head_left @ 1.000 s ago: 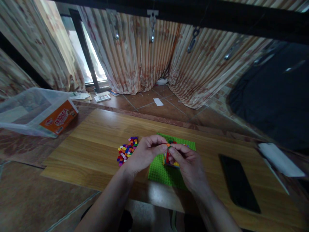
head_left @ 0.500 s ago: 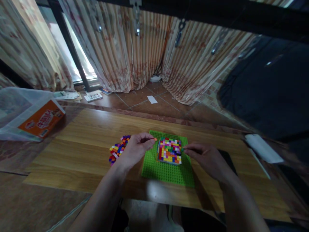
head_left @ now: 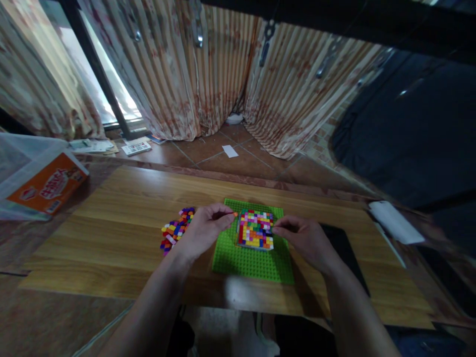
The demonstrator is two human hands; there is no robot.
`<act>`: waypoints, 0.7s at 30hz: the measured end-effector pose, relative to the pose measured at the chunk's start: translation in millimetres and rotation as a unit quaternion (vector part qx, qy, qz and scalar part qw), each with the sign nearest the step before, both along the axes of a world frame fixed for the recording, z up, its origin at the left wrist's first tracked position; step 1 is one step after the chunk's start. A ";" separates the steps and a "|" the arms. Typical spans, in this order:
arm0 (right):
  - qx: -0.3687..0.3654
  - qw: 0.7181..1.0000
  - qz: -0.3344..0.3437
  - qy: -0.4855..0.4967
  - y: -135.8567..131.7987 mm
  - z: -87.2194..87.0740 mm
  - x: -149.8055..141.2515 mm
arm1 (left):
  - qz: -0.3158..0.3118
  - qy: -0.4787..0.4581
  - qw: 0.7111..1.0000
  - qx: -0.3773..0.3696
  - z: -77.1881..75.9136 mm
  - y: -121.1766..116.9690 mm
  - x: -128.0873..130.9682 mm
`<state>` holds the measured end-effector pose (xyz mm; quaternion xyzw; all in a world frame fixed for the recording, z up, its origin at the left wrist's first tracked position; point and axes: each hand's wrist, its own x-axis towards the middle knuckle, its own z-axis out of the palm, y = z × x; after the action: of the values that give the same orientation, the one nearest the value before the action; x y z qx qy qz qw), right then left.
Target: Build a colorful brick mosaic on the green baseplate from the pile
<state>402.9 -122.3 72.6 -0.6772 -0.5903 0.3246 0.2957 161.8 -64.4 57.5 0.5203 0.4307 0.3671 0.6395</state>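
Observation:
A green studded baseplate [head_left: 245,258] lies on the wooden table [head_left: 122,223]. On its upper middle sits a square block of many-coloured small bricks [head_left: 255,229]. My left hand [head_left: 203,229] rests at the block's left side, its fingers pinched on a small orange brick [head_left: 235,214]. My right hand [head_left: 307,238] is at the block's right edge with fingertips pinched together against it; what they hold is too small to make out. A loose pile of coloured bricks [head_left: 175,229] lies just left of my left hand.
A black phone [head_left: 344,248] lies flat to the right of the baseplate, partly under my right wrist. A white flat object [head_left: 394,221] sits at the far right. A clear plastic bin with an orange box [head_left: 44,183] stands at the left. Curtains hang behind the table.
My hands, joined over the brick block a second ago, have parted to its two sides, uncovering its top. My left hand keeps the orange brick. The view has shifted a little.

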 end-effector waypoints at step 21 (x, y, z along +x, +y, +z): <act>-0.009 0.999 0.033 -0.017 -4.8 5.0 -4.4 | -0.001 0.014 1.000 0.006 -0.8 -0.1 0.0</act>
<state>398.5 -127.2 77.6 -0.6655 -0.6145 0.3277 0.2687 161.8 -64.5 56.6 0.5296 0.4364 0.3615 0.6312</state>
